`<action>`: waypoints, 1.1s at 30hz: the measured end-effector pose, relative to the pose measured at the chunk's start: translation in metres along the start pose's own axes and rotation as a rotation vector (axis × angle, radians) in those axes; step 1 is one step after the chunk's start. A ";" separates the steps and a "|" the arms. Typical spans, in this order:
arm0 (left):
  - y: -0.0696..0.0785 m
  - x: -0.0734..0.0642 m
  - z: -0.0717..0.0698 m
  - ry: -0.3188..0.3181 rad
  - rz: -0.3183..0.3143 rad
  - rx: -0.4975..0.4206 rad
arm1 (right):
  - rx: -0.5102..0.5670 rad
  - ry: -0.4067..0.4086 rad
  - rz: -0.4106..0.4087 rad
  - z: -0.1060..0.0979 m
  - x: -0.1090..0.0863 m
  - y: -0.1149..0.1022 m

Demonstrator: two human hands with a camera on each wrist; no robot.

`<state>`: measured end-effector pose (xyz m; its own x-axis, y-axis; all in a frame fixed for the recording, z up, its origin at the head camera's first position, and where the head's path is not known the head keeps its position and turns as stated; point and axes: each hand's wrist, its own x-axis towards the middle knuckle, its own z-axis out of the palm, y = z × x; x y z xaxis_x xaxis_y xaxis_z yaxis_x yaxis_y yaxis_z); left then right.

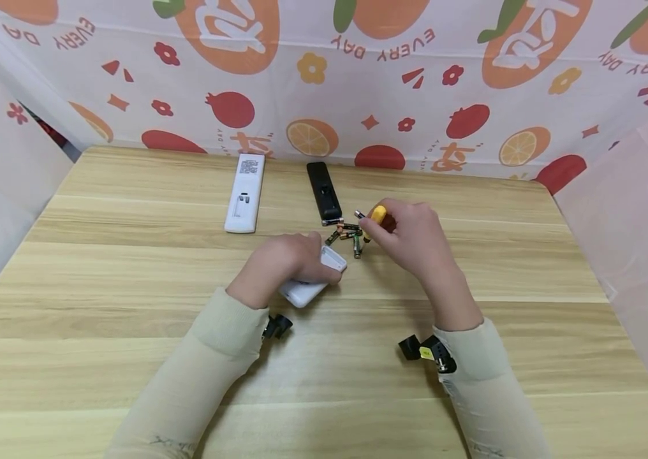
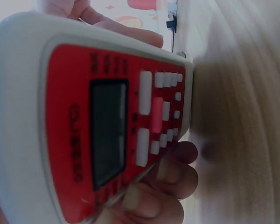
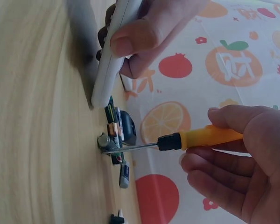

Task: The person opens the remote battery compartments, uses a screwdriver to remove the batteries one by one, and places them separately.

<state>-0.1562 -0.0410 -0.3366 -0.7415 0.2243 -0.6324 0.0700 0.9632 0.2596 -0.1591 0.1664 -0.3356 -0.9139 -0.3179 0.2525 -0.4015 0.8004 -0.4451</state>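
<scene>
My left hand [image 1: 292, 258] grips a white remote control [image 1: 332, 257]. Its red face, with a small screen and pale buttons, shows in the left wrist view, while its back is turned up in the head view. Fingers curl under one long side and the thumb lies along the other. In my right hand [image 1: 410, 236] is a screwdriver with a yellow handle [image 3: 210, 137], held between thumb and fingers. Its thin metal shaft [image 3: 137, 147] points down, the tip right at the end of a battery [image 3: 104, 141]. Several small batteries [image 1: 349, 226] lie in a loose pile between both hands.
Beyond the batteries lies a black remote control [image 1: 324, 190], back up. A long white remote control [image 1: 245, 193] rests farther left with its battery bay uncovered. All are on a wooden table [image 1: 129, 306], with a fruit-print cloth [image 1: 347, 83] hanging along its far edge.
</scene>
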 end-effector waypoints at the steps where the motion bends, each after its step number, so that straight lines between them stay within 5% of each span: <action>1: 0.000 0.000 0.000 -0.002 0.001 0.003 | 0.009 0.004 -0.007 0.001 0.000 -0.001; 11: 0.003 -0.002 0.004 0.000 0.030 0.013 | 0.057 0.068 -0.047 0.000 0.000 0.000; 17: 0.007 -0.003 0.013 0.061 0.032 0.132 | 0.073 0.112 -0.041 -0.005 0.000 0.002; 24: -0.002 -0.011 0.013 0.089 0.072 0.164 | 0.066 0.160 -0.008 -0.012 0.001 0.003; 33: -0.021 -0.026 -0.002 0.409 0.277 0.352 | 0.133 0.194 -0.020 -0.013 0.003 0.010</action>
<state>-0.1399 -0.0671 -0.3238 -0.8556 0.4659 -0.2258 0.4620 0.8839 0.0732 -0.1654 0.1798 -0.3277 -0.8820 -0.2187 0.4174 -0.4354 0.7168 -0.5446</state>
